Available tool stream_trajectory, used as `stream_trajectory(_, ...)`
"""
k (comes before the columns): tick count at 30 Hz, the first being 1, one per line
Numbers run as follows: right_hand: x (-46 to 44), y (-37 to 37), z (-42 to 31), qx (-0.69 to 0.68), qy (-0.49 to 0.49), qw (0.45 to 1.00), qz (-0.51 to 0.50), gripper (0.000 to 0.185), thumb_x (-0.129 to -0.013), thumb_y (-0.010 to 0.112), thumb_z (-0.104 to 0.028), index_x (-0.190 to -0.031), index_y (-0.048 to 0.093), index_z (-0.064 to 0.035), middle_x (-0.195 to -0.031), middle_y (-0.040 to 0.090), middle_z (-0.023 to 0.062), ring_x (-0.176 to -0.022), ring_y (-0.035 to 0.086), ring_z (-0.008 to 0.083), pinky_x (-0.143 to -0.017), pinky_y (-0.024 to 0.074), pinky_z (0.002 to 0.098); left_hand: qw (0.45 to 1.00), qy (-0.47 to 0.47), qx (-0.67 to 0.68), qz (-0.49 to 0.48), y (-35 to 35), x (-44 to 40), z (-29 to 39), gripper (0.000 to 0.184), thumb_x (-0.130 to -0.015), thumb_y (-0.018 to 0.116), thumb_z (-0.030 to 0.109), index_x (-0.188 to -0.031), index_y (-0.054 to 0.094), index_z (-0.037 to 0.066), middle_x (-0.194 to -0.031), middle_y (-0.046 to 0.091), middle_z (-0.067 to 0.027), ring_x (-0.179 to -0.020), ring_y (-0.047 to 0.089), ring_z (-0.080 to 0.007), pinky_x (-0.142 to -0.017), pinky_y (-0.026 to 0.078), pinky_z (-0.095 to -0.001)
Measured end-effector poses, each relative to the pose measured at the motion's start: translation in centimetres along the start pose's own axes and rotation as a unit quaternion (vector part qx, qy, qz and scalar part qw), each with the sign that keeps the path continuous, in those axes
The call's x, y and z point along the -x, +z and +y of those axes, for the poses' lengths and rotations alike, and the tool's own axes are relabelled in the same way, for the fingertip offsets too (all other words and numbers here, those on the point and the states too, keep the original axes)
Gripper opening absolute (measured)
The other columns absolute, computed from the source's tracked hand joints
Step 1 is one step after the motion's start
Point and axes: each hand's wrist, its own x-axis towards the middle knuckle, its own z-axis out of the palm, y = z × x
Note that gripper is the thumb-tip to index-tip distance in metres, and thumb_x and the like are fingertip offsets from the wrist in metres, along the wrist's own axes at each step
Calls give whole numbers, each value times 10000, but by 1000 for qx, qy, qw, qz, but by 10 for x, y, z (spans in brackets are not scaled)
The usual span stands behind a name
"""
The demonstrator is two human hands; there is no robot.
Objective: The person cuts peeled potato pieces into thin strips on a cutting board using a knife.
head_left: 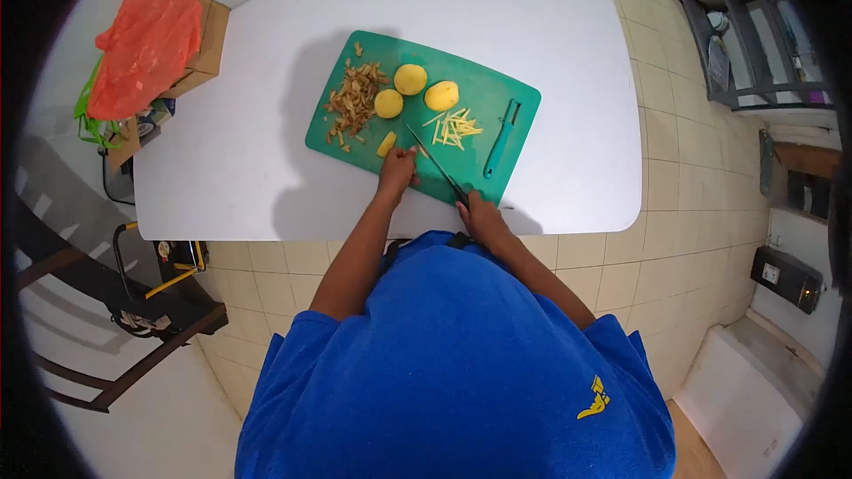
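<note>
My right hand point(484, 217) is wrapped around the black handle of a knife point(435, 162), its blade slanting up and left over the green cutting board point(333, 146). Beside the blade, my left hand point(397, 173) has its fingers drawn together low on the board; whatever they hold is too small or hidden to make out. Just above those fingers lies a cut piece of potato point(386, 144). Thin potato sticks point(457, 129) are heaped right of the knife tip. Farther up are three peeled potatoes point(410, 80), with brown peelings point(357, 98) to their left.
A green-handled peeler point(501, 142) lies on the board's right side. The board rests on a white table point(568, 62). At the table's left end are a red plastic bag point(151, 49) and a cardboard box point(209, 44). A dark rack point(745, 35) stands beyond the right side.
</note>
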Motion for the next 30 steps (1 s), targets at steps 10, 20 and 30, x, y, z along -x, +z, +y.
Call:
stream_trajectory(10,25,-31,12,33,-35,998,-26,318,-935,504,-319,-999,436,-15,-743,605,294,-743,596,490,-633,454,562,947,128,-291,50,-2,9,-12,350,-775,669,329,-993,548,84,-875,643,-128,-832,635,-307,-719,496,-420)
stream_trajectory(20,37,-44,4,-15,-6,999,41,335,-939,507,-337,-1006,474,-11,-713,600,298,-719,595,497,-597,454,555,896,216,-377,89,16,10,11,349,-703,710,274,-962,584,76,-936,640,-143,-860,625,-354,-714,503,-470)
stream_trajectory(30,55,-48,14,-55,-4,994,91,337,-937,526,-328,-959,501,8,-706,599,292,-703,596,487,-581,452,530,871,292,-392,45,24,3,10,258,-691,694,70,-933,615,34,-1031,572,-162,-874,609,-360,-750,513,-462)
